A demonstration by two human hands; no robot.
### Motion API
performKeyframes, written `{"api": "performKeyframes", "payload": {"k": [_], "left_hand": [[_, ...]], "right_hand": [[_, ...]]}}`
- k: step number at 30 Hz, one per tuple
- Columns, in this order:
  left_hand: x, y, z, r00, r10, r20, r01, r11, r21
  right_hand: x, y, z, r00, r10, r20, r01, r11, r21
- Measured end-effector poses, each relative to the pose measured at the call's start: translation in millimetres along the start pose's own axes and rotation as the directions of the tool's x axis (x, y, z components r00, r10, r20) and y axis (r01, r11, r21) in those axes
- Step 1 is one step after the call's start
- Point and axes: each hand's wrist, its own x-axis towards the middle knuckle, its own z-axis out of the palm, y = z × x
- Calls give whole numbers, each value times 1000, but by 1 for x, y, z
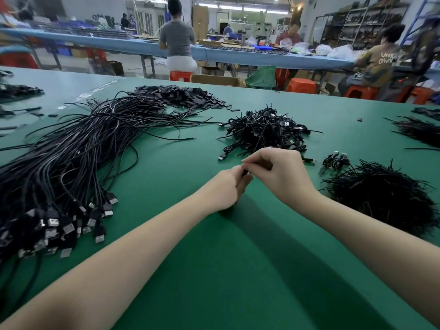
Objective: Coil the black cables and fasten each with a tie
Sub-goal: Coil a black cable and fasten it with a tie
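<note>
My left hand (226, 189) and my right hand (278, 175) meet over the middle of the green table (238, 270). Between their fingertips a small black piece (245, 173) shows, pinched by my right hand's fingers; my left hand's fingers curl round it from below. Most of it is hidden, so I cannot tell if it is a coiled cable or a tie. A long bundle of loose black USB cables (71, 163) lies at the left, plugs toward me. A heap of coiled, tied cables (266, 132) sits just beyond my hands. A mound of black ties (385, 198) lies at the right.
A heap of small black caps (181, 96) lies at the back of the table. A couple of coiled cables (335, 160) lie beside the tie mound. More cables (419, 129) lie at the far right edge. People sit at long benches behind the table.
</note>
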Motion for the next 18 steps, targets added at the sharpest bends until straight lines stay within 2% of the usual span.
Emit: {"api": "performKeyframes", "payload": {"k": [4,6,7,9,10,12,13,14,15,16,18], "left_hand": [[-4,3,-1,999,43,-29,-39,990,132],[-4,6,2,998,38,-56,-26,979,201],[-2,5,4,997,23,-71,-1,953,304],[-1,7,9,995,23,-100,38,823,566],[-3,9,9,994,83,-74,-10,727,686],[-10,13,2,970,241,-45,-120,629,768],[-12,12,-1,931,359,-72,-178,617,767],[-12,9,-2,854,506,-125,-243,600,762],[-11,6,-2,797,584,-154,-293,597,747],[-11,5,-2,754,635,-167,-336,593,732],[-14,9,-3,740,648,-180,-405,643,650]], "right_hand": [[-4,-6,5,992,122,-14,-119,983,138],[-2,-11,2,989,143,30,-146,976,160],[0,-13,-1,990,121,74,-129,984,125],[11,-16,-9,979,9,204,2,999,-54],[19,-18,-14,956,-35,293,77,988,-135],[38,-16,-25,885,-18,465,102,983,-156],[48,-12,-31,847,19,531,47,993,-110],[57,-6,-38,809,70,584,-60,998,-36],[63,1,-44,763,129,633,-200,979,41],[66,8,-48,708,176,683,-340,934,111],[61,20,-47,620,220,753,-570,786,239]]}}
